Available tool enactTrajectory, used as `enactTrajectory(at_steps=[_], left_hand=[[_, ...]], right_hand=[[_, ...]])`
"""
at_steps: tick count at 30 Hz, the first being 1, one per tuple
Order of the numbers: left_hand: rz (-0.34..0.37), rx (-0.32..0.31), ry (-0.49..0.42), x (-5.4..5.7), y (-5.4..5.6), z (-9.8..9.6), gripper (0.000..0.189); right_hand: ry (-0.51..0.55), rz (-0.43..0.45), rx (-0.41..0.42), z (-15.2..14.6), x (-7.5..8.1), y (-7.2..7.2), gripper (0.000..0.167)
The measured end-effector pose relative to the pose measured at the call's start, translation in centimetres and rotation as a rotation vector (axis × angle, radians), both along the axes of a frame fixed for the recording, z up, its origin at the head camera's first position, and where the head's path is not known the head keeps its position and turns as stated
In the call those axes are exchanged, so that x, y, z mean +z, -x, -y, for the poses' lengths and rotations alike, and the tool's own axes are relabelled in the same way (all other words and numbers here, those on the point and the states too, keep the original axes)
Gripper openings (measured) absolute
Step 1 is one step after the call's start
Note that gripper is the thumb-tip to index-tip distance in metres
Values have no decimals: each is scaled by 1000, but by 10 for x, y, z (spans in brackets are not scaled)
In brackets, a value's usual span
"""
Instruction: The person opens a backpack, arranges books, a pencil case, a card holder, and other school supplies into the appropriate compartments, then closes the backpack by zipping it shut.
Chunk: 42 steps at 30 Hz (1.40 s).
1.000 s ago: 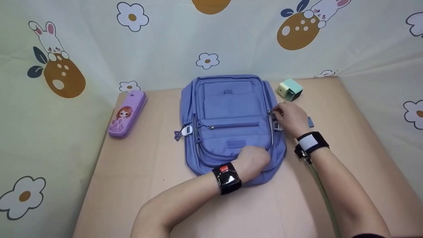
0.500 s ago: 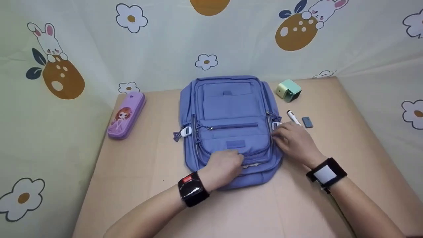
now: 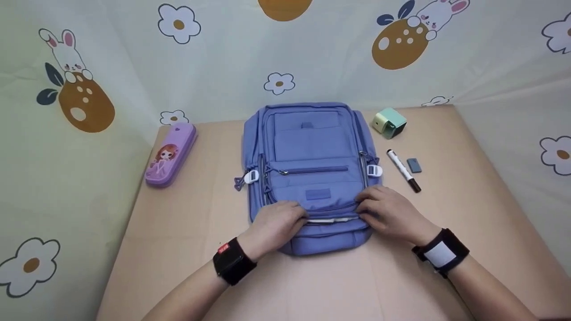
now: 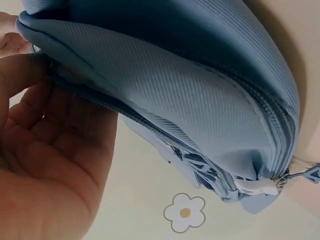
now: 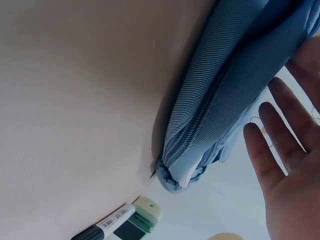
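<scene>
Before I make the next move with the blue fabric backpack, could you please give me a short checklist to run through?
1. Blue fabric backpack opened: ok, it gapes low on the front.
2. Left hand gripping the dark zip edge: ok, it pinches it.
3. Right hand gripping too: cannot tell, its hold is partly hidden.
4. Slim white strip in the gap identified: cannot tell, mostly covered.
5. White, dark-capped marker out of the way: ok, it lies apart from the backpack.

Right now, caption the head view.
Left hand and right hand at the open front pocket of a blue fabric backpack; dark-capped white marker alongside.
</scene>
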<state>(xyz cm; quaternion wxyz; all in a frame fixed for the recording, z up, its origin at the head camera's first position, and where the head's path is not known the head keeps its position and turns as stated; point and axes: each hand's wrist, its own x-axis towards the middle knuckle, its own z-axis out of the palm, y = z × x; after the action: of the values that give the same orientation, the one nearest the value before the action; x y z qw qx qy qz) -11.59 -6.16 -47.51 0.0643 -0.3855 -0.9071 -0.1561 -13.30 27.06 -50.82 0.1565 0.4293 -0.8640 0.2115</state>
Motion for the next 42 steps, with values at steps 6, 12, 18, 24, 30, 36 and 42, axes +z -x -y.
enactTrajectory(at_steps=[6,12,18,24,30,36,42], left_hand=[[-18,-92,-82,-3,8,14,24],[-65,-143,-132,-4,31,40,52],[-50,-104,-234,3,56,58,54],[-53,-22,-353,17,71,54,41],[14,137,-430,36,86,46,33],[26,226,-506,48,95,40,35],[41,267,-557,51,96,37,31]], right_hand=[[17,-39,-89,5,7,-2,16],[146,-98,-168,7,25,3,18],[231,-107,-291,10,45,12,16],[319,-127,-367,16,63,24,12],[444,-47,-370,18,75,38,11],[490,50,-328,17,88,48,14],[489,47,-297,13,91,53,15]])
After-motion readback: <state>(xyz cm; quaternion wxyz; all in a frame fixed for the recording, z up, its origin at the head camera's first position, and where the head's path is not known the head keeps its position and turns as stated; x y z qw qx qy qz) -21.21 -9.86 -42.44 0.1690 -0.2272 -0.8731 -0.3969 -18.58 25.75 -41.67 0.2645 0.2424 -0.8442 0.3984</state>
